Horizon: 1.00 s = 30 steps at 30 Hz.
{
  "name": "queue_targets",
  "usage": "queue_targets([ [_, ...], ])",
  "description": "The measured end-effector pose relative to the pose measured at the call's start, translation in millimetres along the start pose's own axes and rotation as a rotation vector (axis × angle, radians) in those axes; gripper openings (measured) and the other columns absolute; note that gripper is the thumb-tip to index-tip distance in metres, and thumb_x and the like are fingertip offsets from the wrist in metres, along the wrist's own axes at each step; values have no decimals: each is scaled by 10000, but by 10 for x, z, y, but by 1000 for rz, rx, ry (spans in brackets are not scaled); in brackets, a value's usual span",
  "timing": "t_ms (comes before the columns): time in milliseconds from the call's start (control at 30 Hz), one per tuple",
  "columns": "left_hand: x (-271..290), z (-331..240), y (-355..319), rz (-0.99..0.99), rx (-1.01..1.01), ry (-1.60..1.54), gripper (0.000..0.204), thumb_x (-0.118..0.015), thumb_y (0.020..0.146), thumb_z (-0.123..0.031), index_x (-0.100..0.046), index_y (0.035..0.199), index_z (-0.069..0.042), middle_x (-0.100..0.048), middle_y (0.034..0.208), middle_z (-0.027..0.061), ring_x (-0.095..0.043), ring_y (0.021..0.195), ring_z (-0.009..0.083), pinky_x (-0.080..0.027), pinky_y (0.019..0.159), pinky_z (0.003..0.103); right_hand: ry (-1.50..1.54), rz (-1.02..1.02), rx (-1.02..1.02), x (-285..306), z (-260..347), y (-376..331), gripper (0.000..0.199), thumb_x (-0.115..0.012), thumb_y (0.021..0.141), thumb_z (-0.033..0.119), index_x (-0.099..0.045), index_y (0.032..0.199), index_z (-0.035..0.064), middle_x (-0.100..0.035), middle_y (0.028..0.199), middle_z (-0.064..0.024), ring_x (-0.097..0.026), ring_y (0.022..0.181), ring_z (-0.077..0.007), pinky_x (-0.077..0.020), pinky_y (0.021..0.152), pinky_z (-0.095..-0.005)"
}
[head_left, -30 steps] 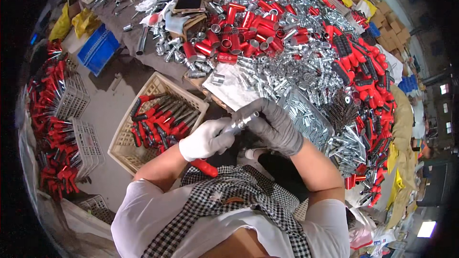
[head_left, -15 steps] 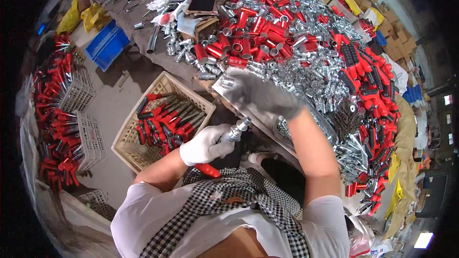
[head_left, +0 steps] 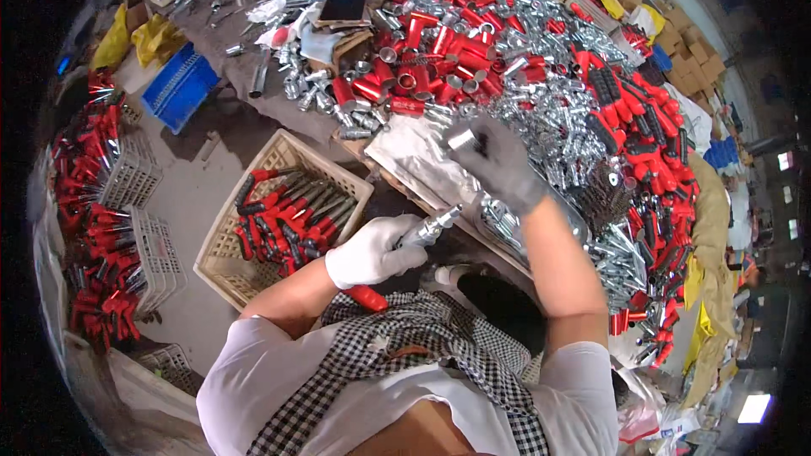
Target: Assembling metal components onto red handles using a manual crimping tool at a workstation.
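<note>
My left hand, in a white glove, is closed around a hand tool with a silver metal front end pointing up and to the right. Below the same hand sticks out a red grip, which appears to belong to that tool. Over the near edge of the bench, my right hand wears a grey glove and pinches a short silver metal sleeve. White sheeting lies on the bench beneath that sleeve. The two hands are apart.
A cream plastic crate of red-handled tools stands left of my left hand. Red sleeves and small metal parts heap the bench, with red-and-black grips at right. A phone and a blue crate are farther off.
My right hand, blurred before, has moved right, and the silver sleeve in it shows clearly. The tool in my left hand has shifted slightly up and right, with more of its metal end showing.
</note>
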State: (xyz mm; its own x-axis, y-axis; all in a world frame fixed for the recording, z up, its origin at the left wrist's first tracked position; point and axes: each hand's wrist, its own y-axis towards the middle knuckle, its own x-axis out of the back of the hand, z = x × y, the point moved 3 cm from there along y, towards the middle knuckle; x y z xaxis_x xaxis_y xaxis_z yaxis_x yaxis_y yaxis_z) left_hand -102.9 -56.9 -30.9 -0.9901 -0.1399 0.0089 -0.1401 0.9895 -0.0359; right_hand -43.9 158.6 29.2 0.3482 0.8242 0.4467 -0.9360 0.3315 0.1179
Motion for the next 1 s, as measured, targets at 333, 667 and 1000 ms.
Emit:
queue_targets([
  [333, -567, -131, 394, 211, -133, 187, 267, -668, 818, -147, -659, 1052, -18, -632, 742, 109, -607, 679, 150, -497, 657, 333, -719, 81, 21, 685, 574, -1349, 306, -655, 714, -4, -591, 1010, 38, -667, 923, -103, -666, 797, -276, -537, 742, -366],
  [667, -1034, -65, 543, 305, -310, 241, 174, -694, 855, -152, -642, 953, -18, -603, 733, 121, -592, 655, 219, -471, 632, 341, -536, 7, -80, 745, 603, -1970, 399, -738, 702, 195, -619, 1068, 89, -631, 796, -95, -653, 716, -275, -513, 654, -373],
  [1000, -1064, 37, 511, 276, -418, 304, 241, -747, 801, -181, -615, 888, 1, -583, 708, 155, -580, 616, 286, -457, 590, 379, -517, 150, 124, 483, 297, -1958, 375, -677, 858, 286, -627, 1168, 81, -666, 965, -126, -656, 882, -314, -509, 785, -394],
])
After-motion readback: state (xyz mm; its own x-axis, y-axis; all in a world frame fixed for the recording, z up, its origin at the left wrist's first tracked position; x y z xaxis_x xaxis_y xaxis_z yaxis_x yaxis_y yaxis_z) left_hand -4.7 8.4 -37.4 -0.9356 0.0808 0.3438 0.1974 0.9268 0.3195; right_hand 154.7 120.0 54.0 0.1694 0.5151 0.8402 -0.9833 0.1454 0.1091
